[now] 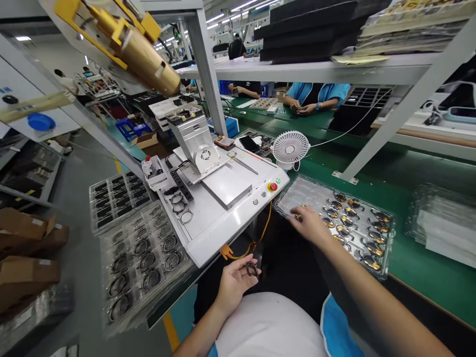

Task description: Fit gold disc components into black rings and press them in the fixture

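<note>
Low in front of my body, my left hand (235, 281) holds a small dark ring-shaped part (252, 269) between thumb and fingers. Over the near left side of a clear plastic tray (293, 191), my right hand (309, 224) has its thumb and fingertips closed around a round gold-and-black part (298, 217). Whether that part is lifted off the tray I cannot tell. Several more gold-and-black round parts (350, 212) with curved dark arms lie in rows on the tray's right side.
Left of centre stands a white machine bench (223, 223) with a metal fixture (197, 144) and a red button (273, 187). Trays of dark rings (147, 260) lie at left. A small white fan (290, 148) stands behind the right tray. Co-workers' hands (307, 109) show across the table.
</note>
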The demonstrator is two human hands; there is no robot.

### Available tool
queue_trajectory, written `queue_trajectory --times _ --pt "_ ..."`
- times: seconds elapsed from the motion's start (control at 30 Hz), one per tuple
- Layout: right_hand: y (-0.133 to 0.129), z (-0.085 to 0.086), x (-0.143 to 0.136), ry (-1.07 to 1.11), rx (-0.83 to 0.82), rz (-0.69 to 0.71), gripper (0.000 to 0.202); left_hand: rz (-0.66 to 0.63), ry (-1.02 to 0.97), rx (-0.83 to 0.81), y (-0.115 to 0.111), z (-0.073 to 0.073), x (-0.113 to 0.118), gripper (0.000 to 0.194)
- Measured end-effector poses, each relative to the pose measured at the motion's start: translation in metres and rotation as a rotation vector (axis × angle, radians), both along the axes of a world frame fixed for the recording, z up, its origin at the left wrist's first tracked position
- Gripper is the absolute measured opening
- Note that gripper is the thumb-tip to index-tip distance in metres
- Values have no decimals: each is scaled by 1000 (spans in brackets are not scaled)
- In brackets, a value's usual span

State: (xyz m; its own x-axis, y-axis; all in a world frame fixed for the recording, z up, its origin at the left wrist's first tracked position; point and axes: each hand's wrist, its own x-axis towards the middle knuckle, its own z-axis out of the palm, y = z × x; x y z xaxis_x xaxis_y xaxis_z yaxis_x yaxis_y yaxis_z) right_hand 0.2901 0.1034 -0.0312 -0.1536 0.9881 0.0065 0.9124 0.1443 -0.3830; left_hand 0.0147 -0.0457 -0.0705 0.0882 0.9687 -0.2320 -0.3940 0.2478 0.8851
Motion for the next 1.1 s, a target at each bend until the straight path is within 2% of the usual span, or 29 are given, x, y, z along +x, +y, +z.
queue_trajectory --times 0.07,0.17,0.33,0.5,0.53,0.6,0.67,0.73,0.87,0.97,1.1 --pt "25 6 21 -205 -63 -133 31 -3 9 -8 -1 0 0 56" --pt "43 9 33 -297 -111 -142 26 15 44 -16 -2 1 0 54" --pt "48 9 29 -338 -121 -113 24 15 55 -25 -3 7 1 53" --pt "40 14 31 -220 -93 -148 40 39 -8 -45 -6 13 -2 51" --pt "32 14 27 -126 -96 -109 40 34 -23 -48 -6 15 -3 52" --pt "10 13 11 197 -124 43 38 -8 -48 -37 -4 20 -3 56" --pt "-18 13 -14 575 -152 226 33 -91 -78 3 -1 27 -2 65" --pt "-44 15 -40 800 -133 356 25 -179 -126 41 4 35 0 74" --pt "-72 21 -73 899 46 494 15 -258 -210 42 10 42 -2 84" --pt "-75 22 -78 873 143 561 16 -252 -214 24 8 40 -7 83" --pt "-69 26 -78 792 143 669 17 -209 -247 23 2 38 -11 84"
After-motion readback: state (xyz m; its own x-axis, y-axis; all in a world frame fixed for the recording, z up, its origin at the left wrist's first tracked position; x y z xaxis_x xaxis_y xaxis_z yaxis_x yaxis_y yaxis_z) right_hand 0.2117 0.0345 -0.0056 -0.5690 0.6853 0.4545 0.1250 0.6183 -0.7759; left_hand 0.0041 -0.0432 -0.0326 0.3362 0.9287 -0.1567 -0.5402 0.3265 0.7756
